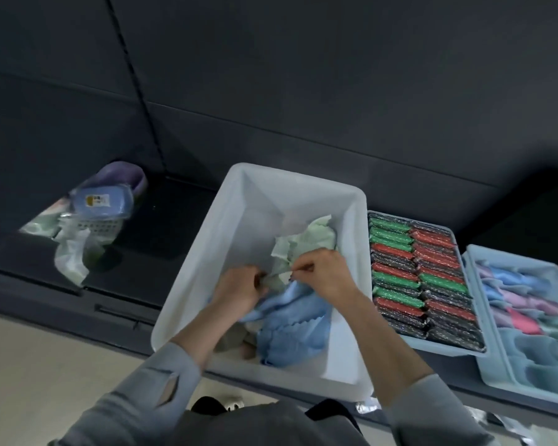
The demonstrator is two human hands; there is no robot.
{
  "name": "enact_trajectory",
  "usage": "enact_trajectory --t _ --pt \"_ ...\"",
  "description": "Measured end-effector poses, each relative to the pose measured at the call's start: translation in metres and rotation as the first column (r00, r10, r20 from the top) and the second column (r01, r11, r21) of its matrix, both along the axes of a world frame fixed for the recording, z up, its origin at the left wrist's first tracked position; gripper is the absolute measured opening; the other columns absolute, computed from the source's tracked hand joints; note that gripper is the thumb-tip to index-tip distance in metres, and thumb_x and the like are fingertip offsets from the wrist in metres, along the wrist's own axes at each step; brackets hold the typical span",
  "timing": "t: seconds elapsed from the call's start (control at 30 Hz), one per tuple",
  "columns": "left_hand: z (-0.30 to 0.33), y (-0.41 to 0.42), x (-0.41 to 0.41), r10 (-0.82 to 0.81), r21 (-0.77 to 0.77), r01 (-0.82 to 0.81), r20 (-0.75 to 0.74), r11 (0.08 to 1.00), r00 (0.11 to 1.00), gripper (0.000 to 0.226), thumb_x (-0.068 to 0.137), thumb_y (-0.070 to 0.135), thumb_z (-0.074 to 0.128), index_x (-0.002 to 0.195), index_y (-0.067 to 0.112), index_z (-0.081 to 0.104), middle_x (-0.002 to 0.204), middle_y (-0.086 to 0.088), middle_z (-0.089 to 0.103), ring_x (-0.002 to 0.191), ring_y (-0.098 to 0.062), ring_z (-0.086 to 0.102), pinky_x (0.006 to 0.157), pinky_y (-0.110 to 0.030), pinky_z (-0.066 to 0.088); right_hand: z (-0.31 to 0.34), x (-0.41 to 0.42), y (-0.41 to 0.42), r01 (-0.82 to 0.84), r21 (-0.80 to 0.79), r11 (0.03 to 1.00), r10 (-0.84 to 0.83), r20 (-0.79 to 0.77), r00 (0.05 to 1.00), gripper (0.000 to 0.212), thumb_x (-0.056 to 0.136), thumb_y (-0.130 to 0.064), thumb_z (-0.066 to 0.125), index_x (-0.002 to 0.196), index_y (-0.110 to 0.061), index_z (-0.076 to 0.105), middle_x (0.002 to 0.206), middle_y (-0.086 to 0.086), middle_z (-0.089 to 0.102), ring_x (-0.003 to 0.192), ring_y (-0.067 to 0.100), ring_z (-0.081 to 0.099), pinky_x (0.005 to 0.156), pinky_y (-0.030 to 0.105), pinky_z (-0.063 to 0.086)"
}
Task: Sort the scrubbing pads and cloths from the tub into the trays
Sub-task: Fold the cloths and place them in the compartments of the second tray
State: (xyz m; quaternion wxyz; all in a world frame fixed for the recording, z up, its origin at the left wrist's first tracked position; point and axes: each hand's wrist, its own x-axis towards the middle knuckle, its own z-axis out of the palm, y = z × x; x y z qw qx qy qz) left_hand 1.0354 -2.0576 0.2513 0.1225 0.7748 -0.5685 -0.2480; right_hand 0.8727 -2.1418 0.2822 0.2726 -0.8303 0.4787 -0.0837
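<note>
1. Pinching with both hands inside the pale tub (207, 239) at frame centre: left hand (239, 289) has its fingers curled round one end of a pale green cloth (300, 244); right hand (322, 273) has fingers pressed together, nipping the same cloth's edge.
2. Green cloth sits crumpled against the tub's right wall, partly lifted between the two hands.
3. Blue cloth (290, 326) lies bunched on the tub floor, below and touching both hands.
4. Right of the tub, just beside it: tray (451, 347) packed with two rows of scrubbing pads (416, 278), green, red and dark.
5. Far right: second tray (484, 365) with folded cloths (516, 297) in blue, purple, pink and green in its upper part.
6. Upper left on the dark worktop (161, 226): small basket (94, 225) with packaged items; contents unclear.
</note>
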Motion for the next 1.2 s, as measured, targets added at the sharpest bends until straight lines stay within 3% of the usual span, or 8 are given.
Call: enact_trajectory --t 0.1,0.23,0.4,0.53,0.67,0.77,0.9,1.2 --pt "0.016 -0.011 0.004 0.066 -0.240 -0.102 -0.153 0.965 0.986 0.013 0.088 0.024 0.066 0.098 0.021 0.074 0.097 0.000 0.074 0.092 -0.020 0.068 0.078 -0.028 0.049 0.022 -0.020 -0.005 0.102 -0.006 0.995 -0.100 0.146 0.984 0.004 0.079 -0.019 0.077 0.081 -0.021 0.078 0.082 -0.010 0.074 0.079 0.008 0.067 0.080 0.022 0.050" --pt "0.051 -0.026 0.007 -0.116 -0.472 -0.116 -0.434 0.874 0.893 0.023 0.085 0.008 0.070 0.100 0.026 0.068 0.104 0.007 0.071 0.096 -0.008 0.066 0.088 -0.024 0.052 0.056 -0.042 -0.013 0.163 0.148 0.975 -0.210 0.406 0.889 0.019 0.084 -0.012 0.073 0.073 -0.027 0.071 0.070 -0.016 0.068 0.068 0.000 0.059 0.071 0.019 0.047" --pt "0.105 -0.044 -0.011 -0.453 -0.552 0.195 -0.380 0.811 0.807 0.064 0.082 0.010 0.072 0.138 0.027 0.047 0.135 0.013 0.055 0.125 0.001 0.049 0.106 -0.018 0.037 0.113 -0.047 -0.018 0.051 0.286 0.957 -0.212 0.567 0.796 0.008 0.091 -0.004 0.063 0.083 -0.008 0.064 0.074 0.003 0.060 0.066 0.011 0.051 0.059 0.018 0.044" --pt "0.136 -0.063 -0.015 -0.345 -0.585 0.067 -0.378 0.808 0.859 0.027 0.082 0.034 0.073 0.100 0.015 0.068 0.093 0.004 0.070 0.090 -0.012 0.065 0.085 -0.035 0.050 0.151 -0.054 -0.025 0.037 0.277 0.960 -0.214 0.642 0.736 0.008 0.094 -0.007 0.060 0.087 -0.007 0.063 0.076 0.004 0.063 0.071 0.016 0.055 0.063 0.025 0.050" --pt "0.159 -0.067 -0.016 -0.359 -0.646 0.101 -0.281 0.757 0.890 0.007 0.085 0.025 0.072 0.081 0.020 0.068 0.065 0.023 0.059 0.061 0.002 0.052 0.062 -0.017 0.037 0.169 -0.056 -0.028 -0.020 0.247 0.969 -0.125 0.560 0.819 0.018 0.087 -0.023 0.070 0.097 -0.008 0.069 0.088 0.004 0.069 0.083 0.015 0.062 0.080 0.029 0.052" --pt "0.169 -0.066 -0.021 -0.392 -0.627 0.165 -0.242 0.761 0.888 0.013 0.083 0.024 0.074 0.078 0.017 0.065 0.058 0.020 0.054 0.050 0.003 0.047 0.056 -0.016 0.032 0.171 -0.046 -0.027 0.020 0.200 0.980 -0.144 0.625 0.768 0.019 0.085 -0.018 0.073 0.092 -0.001 0.070 0.079 0.005 0.070 0.070 0.012 0.062 0.071 0.024 0.051" --pt "0.152 -0.064 0.001 -0.303 -0.486 0.174 -0.201 0.857 0.932 0.017 0.078 0.026 0.079 0.073 0.024 0.064 0.065 0.017 0.062 0.058 0.009 0.056 0.063 -0.012 0.040 0.176 -0.055 -0.036 0.149 0.202 0.968 -0.250 0.740 0.625 0.013 0.091 -0.017 0.066 0.083 -0.006 0.066 0.071 -0.001 0.065 0.064 0.009 0.057 0.070 0.021 0.048" --pt "0.144 -0.062 0.030 -0.119 -0.545 -0.015 -0.209 0.838 0.971 0.003 0.088 0.030 0.068 0.087 0.029 0.066 0.083 0.019 0.066 0.079 -0.001 0.060 0.075 -0.024 0.044 0.156 -0.074 -0.048 0.276 0.252 0.927 -0.374 0.637 0.674 0.021 0.101 -0.027 0.051 0.084 -0.014 0.057 0.074 -0.004 0.055 0.073 0.012 0.051 0.080 0.033 0.046"
